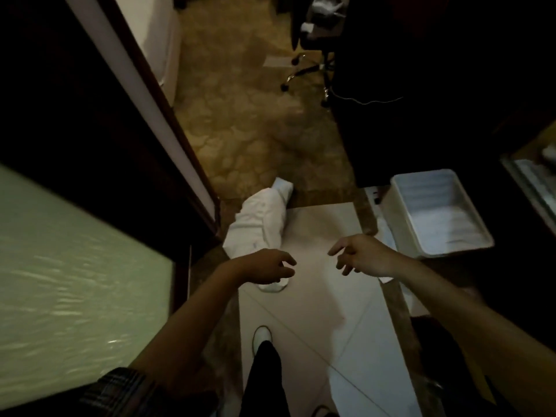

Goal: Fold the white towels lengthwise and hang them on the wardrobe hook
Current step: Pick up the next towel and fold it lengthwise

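A crumpled white towel (261,222) lies on the floor at the doorway, stretching from the carpet edge onto the pale tiles. My left hand (267,266) hovers above its near end with loosely curled fingers, holding nothing. My right hand (361,254) is out over the tiles to the right of the towel, fingers spread and relaxed, also empty. No wardrobe hook is in view.
A white plastic bin (400,218) stands on the floor at the right, something white inside. A dark door frame (180,152) and frosted glass panel (75,260) lie left. An office chair (313,67) stands on the carpet beyond. My shoe (261,337) is on the tiles.
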Demonstrator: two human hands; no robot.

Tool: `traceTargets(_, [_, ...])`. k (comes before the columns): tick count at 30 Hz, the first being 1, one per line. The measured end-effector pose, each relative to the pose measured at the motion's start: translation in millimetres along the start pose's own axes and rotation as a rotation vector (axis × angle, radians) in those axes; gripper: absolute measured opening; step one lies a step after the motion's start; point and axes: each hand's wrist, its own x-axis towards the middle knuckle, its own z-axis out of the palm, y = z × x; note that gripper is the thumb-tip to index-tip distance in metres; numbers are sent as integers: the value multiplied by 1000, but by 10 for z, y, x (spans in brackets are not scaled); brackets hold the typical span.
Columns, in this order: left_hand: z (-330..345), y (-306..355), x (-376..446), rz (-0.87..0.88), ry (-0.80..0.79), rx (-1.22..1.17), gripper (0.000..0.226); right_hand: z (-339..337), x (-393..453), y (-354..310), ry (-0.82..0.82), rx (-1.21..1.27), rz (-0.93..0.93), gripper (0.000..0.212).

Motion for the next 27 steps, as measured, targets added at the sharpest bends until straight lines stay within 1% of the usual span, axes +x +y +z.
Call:
traceTargets(3, [-183,-392,145,-15,28,-23,40,110,442,-194,-7,-15,25,27])
traceTargets(7, [-315,-795,474,-40,53,-87,39,301,962,-289,-41,-6,50,27])
traceTargets(13, [-161,-1308,1054,-105,79,-217,38,654,1692,-134,-95,22,90,29])
traceTargets(17, [204,-1728,1622,-153,81,-278,38,1005,2253,233,-138,21,113,30])
traceTargets(21, [665,-2200,2216,-186,89,-307,37,1439,2842,790,-176,-6,113,32])
traceTargets(27, [1299,-3065,3093,-234,121,-298,35,2194,3793,1677,-164,-42,104,38])
